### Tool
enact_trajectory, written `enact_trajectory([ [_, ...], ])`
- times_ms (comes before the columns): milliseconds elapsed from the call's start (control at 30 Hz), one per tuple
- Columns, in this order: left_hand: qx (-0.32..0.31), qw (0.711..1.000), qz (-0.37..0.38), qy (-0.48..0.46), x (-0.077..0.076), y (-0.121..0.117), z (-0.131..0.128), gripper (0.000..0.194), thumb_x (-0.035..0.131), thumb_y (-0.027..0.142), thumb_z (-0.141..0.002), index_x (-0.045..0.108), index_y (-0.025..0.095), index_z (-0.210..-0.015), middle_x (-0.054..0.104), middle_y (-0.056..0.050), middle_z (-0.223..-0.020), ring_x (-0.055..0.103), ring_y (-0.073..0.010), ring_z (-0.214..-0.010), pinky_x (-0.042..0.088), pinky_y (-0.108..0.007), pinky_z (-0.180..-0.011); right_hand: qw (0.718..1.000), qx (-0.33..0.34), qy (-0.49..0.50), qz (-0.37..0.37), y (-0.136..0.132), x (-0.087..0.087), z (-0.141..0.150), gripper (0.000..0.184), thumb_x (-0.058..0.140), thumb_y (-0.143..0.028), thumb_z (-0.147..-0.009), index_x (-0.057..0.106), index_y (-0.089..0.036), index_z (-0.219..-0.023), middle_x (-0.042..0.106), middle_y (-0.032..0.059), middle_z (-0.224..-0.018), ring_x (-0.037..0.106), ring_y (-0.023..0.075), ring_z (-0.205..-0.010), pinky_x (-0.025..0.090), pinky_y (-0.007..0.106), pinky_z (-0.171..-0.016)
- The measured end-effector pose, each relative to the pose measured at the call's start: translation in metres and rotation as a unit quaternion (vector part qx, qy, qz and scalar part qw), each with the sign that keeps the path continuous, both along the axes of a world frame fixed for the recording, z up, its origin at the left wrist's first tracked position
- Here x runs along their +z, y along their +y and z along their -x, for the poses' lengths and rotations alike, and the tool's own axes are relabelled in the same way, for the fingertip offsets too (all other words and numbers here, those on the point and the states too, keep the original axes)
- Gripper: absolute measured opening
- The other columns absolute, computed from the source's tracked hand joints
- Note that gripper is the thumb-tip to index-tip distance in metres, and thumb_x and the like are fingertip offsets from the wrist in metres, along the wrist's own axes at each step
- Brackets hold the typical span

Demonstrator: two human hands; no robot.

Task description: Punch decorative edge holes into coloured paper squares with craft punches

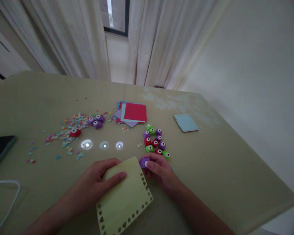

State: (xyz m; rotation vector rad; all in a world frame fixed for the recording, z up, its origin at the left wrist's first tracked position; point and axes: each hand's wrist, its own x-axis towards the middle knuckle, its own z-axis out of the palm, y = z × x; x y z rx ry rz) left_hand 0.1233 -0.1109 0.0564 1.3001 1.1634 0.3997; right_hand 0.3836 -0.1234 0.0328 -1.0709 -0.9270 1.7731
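Observation:
My left hand point(106, 178) grips a yellow sheet of paper point(127, 202), thumb on top and fingers beneath. Small punched shapes, hearts and flowers among them, run along two of its edges. At the sheet's upper right edge, my right hand point(160, 169) closes around a purple craft punch point(144, 162), the thumb on its white button. Whether the paper sits inside the punch's slot cannot be made out. Just beyond that hand stands a cluster of red, green and purple craft punches point(155, 142).
Coloured paper confetti point(75, 122) lies scattered at the left, with several purple punches point(97, 121) and a red punch point(74, 132) nearby. Coloured paper squares point(135, 112) are stacked at the back. A light blue punched sheet point(186, 122) lies right. A dark-screened device point(1, 148) with a white cable sits left.

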Motion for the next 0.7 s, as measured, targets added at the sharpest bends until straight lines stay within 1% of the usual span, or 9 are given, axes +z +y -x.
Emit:
enact_trajectory([
  [133,0.005,1.000,0.021,-0.018,0.000,0.000,0.000,0.041,0.079,0.059,-0.088,0.079,0.022,-0.105,0.082,-0.003,-0.090,0.077,-0.0228,-0.074,0.059,-0.024,-0.057,1.000,-0.001,0.000,0.001,0.000,0.000,0.000,0.045,0.091,-0.057,-0.083,0.082,-0.017,-0.101,0.072,0.0005,-0.079,0.057,0.0100,-0.063,0.041,0.021,-0.061],
  [267,0.008,0.999,0.027,-0.016,0.003,-0.001,-0.001,0.045,0.079,0.063,-0.088,0.078,0.022,-0.108,0.081,-0.003,-0.089,0.077,-0.0218,-0.071,0.058,-0.023,-0.056,1.000,0.008,-0.001,-0.002,-0.001,-0.002,0.001,0.045,0.092,-0.057,-0.082,0.083,-0.018,-0.102,0.071,0.0000,-0.080,0.056,0.0099,-0.063,0.040,0.022,-0.060],
  [367,0.012,0.999,0.033,-0.017,0.005,-0.001,-0.003,0.049,0.076,0.069,-0.089,0.077,0.022,-0.104,0.081,-0.003,-0.087,0.076,-0.0216,-0.069,0.058,-0.024,-0.056,1.000,0.013,0.003,-0.003,-0.001,-0.002,0.001,0.042,0.093,-0.054,-0.082,0.083,-0.019,-0.103,0.073,0.0004,-0.085,0.059,0.0112,-0.069,0.043,0.022,-0.065],
  [500,0.026,0.999,0.040,-0.020,0.005,-0.001,-0.004,0.057,0.068,0.077,-0.091,0.077,0.021,-0.101,0.080,-0.003,-0.081,0.075,-0.0215,-0.066,0.057,-0.024,-0.054,0.999,0.032,-0.005,-0.042,0.000,0.004,-0.002,0.035,0.093,-0.048,-0.084,0.083,-0.020,-0.103,0.073,0.0003,-0.089,0.062,0.0127,-0.077,0.046,0.023,-0.072],
  [600,0.039,0.998,0.045,-0.014,0.005,-0.001,-0.004,0.060,0.066,0.079,-0.091,0.077,0.022,-0.103,0.080,-0.004,-0.080,0.074,-0.0215,-0.064,0.056,-0.025,-0.052,0.996,0.056,-0.023,-0.061,0.001,0.008,-0.005,0.033,0.093,-0.045,-0.085,0.083,-0.020,-0.104,0.072,0.0002,-0.088,0.063,0.0130,-0.078,0.047,0.023,-0.073],
  [700,0.037,0.999,0.028,0.002,0.004,0.000,-0.002,0.058,0.064,0.077,-0.093,0.078,0.022,-0.102,0.080,-0.003,-0.081,0.074,-0.0209,-0.065,0.055,-0.024,-0.053,0.995,0.076,-0.036,-0.062,0.001,0.009,-0.008,0.034,0.093,-0.043,-0.085,0.082,-0.019,-0.106,0.074,0.0020,-0.094,0.066,0.0147,-0.083,0.051,0.025,-0.077],
])
